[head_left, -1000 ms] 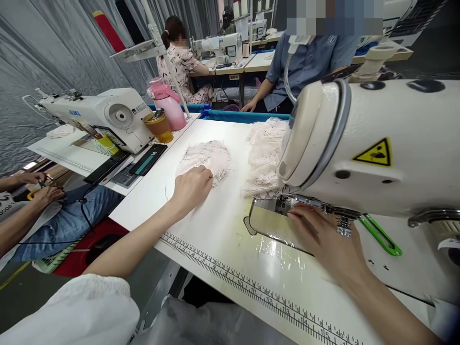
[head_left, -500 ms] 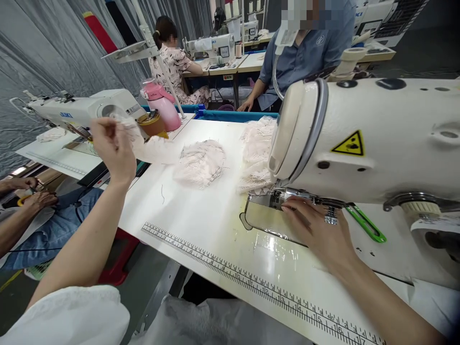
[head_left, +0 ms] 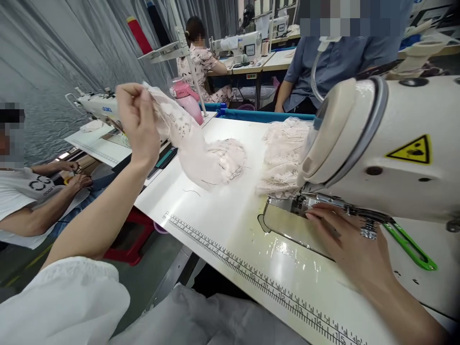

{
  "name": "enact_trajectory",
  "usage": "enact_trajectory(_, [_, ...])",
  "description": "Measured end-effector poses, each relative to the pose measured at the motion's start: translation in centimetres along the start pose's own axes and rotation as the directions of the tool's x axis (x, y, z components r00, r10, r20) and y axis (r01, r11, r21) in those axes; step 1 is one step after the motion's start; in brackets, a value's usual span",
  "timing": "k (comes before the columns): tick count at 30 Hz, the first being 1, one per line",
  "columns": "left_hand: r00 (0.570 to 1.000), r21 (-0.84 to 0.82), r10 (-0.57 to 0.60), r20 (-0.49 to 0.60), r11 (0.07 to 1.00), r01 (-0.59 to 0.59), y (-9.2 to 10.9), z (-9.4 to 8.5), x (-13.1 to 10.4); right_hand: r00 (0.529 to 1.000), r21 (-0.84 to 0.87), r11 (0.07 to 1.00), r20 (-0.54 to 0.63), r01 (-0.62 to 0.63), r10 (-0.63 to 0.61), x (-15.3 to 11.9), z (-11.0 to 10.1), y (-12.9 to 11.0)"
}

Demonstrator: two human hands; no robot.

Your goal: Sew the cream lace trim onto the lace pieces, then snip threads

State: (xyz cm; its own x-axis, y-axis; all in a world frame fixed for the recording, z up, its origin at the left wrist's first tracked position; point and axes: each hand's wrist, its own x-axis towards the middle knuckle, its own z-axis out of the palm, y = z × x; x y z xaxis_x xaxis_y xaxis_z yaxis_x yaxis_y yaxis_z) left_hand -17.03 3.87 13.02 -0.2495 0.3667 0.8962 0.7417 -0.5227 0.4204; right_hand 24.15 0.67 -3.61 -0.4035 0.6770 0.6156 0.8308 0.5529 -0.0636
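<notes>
My left hand [head_left: 138,122] is raised at the left, its fingers pinched on the end of a pale pink lace fabric strip [head_left: 179,124]. From there the strip hangs down to a bunched pale pink heap [head_left: 230,160] with dark thread ends on the white table. My right hand [head_left: 345,244] rests by the needle area of the white sewing machine [head_left: 402,139], fingers stretched toward the presser foot [head_left: 304,199]; the fingertips are partly hidden. More gathered lace fabric [head_left: 283,153] lies behind the presser foot, partly hidden by the machine head.
A green thread cutter [head_left: 411,247] lies right of my right hand. A printed ruler [head_left: 251,275] runs along the front edge of the table. A pink bottle [head_left: 189,100] and a thread stand [head_left: 167,52] are at the back left. Co-workers sit to the left and beyond the table.
My left hand has lifted, drawing the lace strip up and stretching it from the heap. The view has shifted left; my right hand stays by the presser foot.
</notes>
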Motion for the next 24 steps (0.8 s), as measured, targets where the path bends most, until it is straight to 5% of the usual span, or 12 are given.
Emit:
enact_trajectory(4, [0.989, 0.085, 0.109, 0.103, 0.989, -0.118, 0.9, 0.9, -0.5, 1.000, 0.008, 1.000, -0.002, 0.021, -0.021, 0.2, -0.2, 0.0])
enact_trajectory(12, [0.987, 0.123, 0.148, -0.066, 0.983, -0.139, 3.9, 1.7, 0.4, 1.000, 0.022, 1.000, 0.020, 0.007, -0.007, 0.6, -0.3, 0.0])
enact_trajectory(14, [0.990, 0.137, 0.138, 0.041, 0.980, -0.142, 5.8, 1.4, -0.3, 1.000, 0.070, 0.998, 0.009, -0.004, 0.004, 0.9, -0.6, -0.3])
enact_trajectory(15, [0.974, 0.150, 0.088, 0.209, 0.981, -0.120, 6.9, 1.3, -1.0, 1.000, 0.106, 0.994, 0.025, -0.011, 0.009, 1.0, -0.8, -0.4])
enact_trajectory(16, [0.927, 0.140, 0.043, 0.372, 0.985, -0.101, 8.1, 1.1, -1.7, 0.999, 0.132, 0.991, 0.041, -0.034, 0.029, 1.2, -0.9, -0.5])
enact_trajectory(19, [0.615, 0.017, -0.110, 0.781, 0.988, 0.156, 11.3, 1.3, -4.4, 0.996, 0.149, 0.986, 0.054, -0.081, 0.074, 1.4, -1.1, -0.7])
enact_trajectory(21, [0.454, -0.014, -0.171, 0.874, 0.926, 0.376, 12.9, 2.2, -6.2, 0.990, 0.124, 0.985, 0.084, -0.121, 0.111, 1.5, -1.2, -0.7])
enact_trajectory(24, [0.264, -0.022, -0.122, 0.957, 0.875, 0.484, 13.6, 5.1, -9.2, 0.980, 0.123, 0.977, 0.122, -0.173, 0.159, 1.4, -1.3, -0.7])
